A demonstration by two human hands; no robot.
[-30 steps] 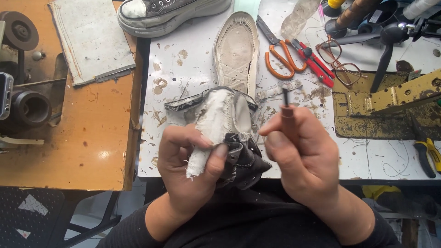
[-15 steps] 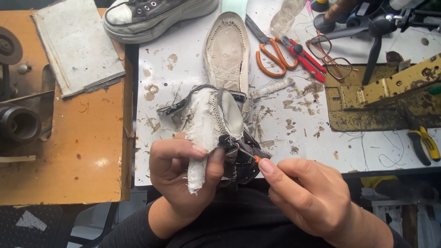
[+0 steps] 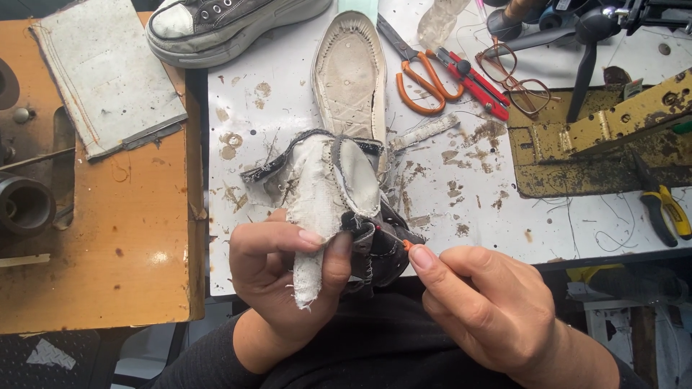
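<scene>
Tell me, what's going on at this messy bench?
A person is working on a torn-apart shoe upper of white canvas lining and dark fabric. The left hand pinches it upright above the white tabletop. The right hand pinches a thin orange-tipped tool against the dark fabric. A detached pale shoe sole lies behind, with orange-handled scissors and a grey sneaker nearby.

My left hand (image 3: 288, 270) covers the lower part of the frayed white-lined shoe upper (image 3: 331, 194). The thin orange-tipped tool (image 3: 405, 245) in my right hand (image 3: 483, 306) is mostly hidden by my fingers. The grey platform sneaker (image 3: 231, 25) is cut off by the top edge.
</scene>
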